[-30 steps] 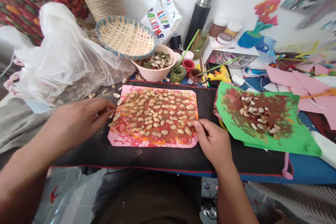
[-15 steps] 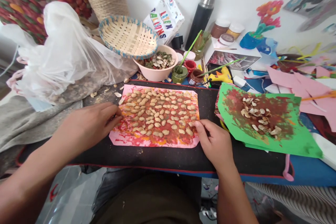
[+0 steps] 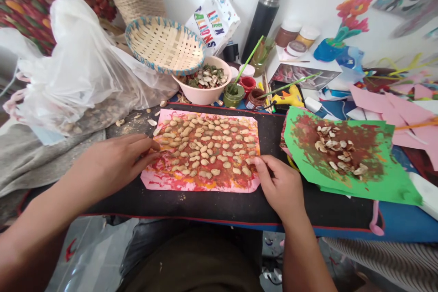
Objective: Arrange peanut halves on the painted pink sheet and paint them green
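A sheet of pink paper (image 3: 154, 181), smeared with red, orange and brown paint, lies on the black mat. Rows of peanuts in their shells (image 3: 204, 162) cover most of it. My left hand (image 3: 114, 164) reaches over the sheet's left edge, thumb and fingers close together beside the peanuts there; what they hold, if anything, is hidden. At the right edge, my right hand (image 3: 281, 187) pinches the sheet between thumb and bent fingers, touching close to the outermost peanuts.
Green paper (image 3: 398, 182) with paint and broken shells lies right. Behind stand a pink bowl (image 3: 201, 96) of shells under a woven basket (image 3: 167, 48), paint jars (image 3: 233, 96), a yellow glue gun (image 3: 289, 96) and a black flask (image 3: 262, 23). A plastic bag (image 3: 78, 64) sits left.
My left hand has moved slightly right, from beside the sheet onto its left edge, covering peanuts that showed there. My right hand has stayed at the right edge.
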`<state>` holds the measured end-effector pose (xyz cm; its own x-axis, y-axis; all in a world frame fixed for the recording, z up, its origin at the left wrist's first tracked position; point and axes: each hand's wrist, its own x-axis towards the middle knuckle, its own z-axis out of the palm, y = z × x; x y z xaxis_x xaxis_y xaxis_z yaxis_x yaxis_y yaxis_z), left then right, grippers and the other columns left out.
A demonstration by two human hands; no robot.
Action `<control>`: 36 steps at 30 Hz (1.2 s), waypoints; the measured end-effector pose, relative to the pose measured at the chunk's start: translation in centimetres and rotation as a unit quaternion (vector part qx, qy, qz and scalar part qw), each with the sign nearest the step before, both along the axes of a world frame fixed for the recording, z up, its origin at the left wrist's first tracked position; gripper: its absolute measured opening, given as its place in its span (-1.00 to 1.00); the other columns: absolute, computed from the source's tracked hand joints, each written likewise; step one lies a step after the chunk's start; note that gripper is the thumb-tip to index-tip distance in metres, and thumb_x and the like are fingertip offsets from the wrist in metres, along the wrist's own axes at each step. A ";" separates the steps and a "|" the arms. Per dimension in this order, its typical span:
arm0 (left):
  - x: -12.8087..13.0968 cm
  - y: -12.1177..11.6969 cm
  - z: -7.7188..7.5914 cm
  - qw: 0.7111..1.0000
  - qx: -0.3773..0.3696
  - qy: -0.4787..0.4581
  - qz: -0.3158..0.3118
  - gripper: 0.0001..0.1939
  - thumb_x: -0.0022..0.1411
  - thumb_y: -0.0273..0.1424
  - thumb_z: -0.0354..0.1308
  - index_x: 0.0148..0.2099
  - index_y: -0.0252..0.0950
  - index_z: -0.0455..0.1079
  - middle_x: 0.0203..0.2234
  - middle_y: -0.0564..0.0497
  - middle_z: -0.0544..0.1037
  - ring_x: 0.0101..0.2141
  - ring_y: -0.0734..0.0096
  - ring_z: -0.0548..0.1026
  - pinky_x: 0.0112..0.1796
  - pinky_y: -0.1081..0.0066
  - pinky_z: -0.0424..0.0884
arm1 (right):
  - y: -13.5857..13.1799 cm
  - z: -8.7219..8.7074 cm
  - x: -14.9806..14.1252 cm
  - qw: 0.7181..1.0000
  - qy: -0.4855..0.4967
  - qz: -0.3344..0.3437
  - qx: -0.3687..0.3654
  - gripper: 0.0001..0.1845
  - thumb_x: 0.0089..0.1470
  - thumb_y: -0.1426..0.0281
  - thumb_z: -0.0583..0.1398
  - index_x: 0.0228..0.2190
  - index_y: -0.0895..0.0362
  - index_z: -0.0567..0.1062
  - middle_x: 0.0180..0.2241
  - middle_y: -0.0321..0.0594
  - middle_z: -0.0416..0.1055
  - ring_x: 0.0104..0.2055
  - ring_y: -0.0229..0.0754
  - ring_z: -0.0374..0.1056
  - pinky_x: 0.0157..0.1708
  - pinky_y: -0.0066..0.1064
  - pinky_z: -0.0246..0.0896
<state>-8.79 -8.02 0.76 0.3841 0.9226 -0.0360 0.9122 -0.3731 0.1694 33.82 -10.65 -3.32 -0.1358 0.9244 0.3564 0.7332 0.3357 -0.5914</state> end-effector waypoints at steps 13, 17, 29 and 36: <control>0.4 0.7 -0.4 0.994 -0.084 -0.051 0.038 -0.35 0.63 0.20 -0.08 0.06 -0.06 0.71 0.04 -0.13 0.87 -0.06 -0.07 0.81 0.05 0.04 0.71 | 0.0 0.1 0.0 1.000 -0.009 -0.007 -0.007 -0.57 0.69 0.19 0.22 -0.24 0.01 0.75 -0.28 -0.18 0.85 -0.31 -0.02 0.78 -0.27 -0.30 0.48; 0.9 0.7 -0.4 0.994 -0.082 -0.050 0.054 -0.38 0.60 0.18 -0.06 0.08 -0.05 0.72 0.02 -0.12 0.86 -0.09 -0.06 0.80 0.06 0.06 0.70 | 0.0 0.0 0.1 1.000 -0.008 -0.010 -0.010 -0.58 0.68 0.19 0.23 -0.25 0.00 0.75 -0.27 -0.18 0.86 -0.30 -0.01 0.78 -0.26 -0.29 0.48; 1.1 0.3 0.1 0.998 -0.048 -0.001 0.033 -0.51 0.62 -0.01 -0.05 -0.02 -0.08 0.68 -0.19 -0.10 0.79 -0.21 0.00 0.72 -0.12 0.16 0.61 | 0.0 0.2 0.0 1.000 -0.003 -0.012 -0.028 -0.56 0.68 0.16 0.22 -0.26 -0.01 0.74 -0.27 -0.16 0.85 -0.29 0.01 0.78 -0.27 -0.27 0.48; 1.8 0.8 0.2 0.996 0.007 0.089 -0.007 -0.50 0.70 -0.15 -0.10 -0.11 -0.10 0.65 -0.21 -0.16 0.77 -0.17 -0.05 0.72 -0.13 0.10 0.62 | 0.0 0.3 -0.1 0.999 0.002 -0.014 -0.030 -0.55 0.68 0.14 0.21 -0.25 -0.01 0.75 -0.26 -0.15 0.85 -0.29 0.02 0.78 -0.26 -0.27 0.49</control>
<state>-7.04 -7.24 0.95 0.3855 0.9180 -0.0926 0.9220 -0.3872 -0.0005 33.76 -10.68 -3.06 -0.1093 0.9472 0.3015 0.7394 0.2802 -0.6122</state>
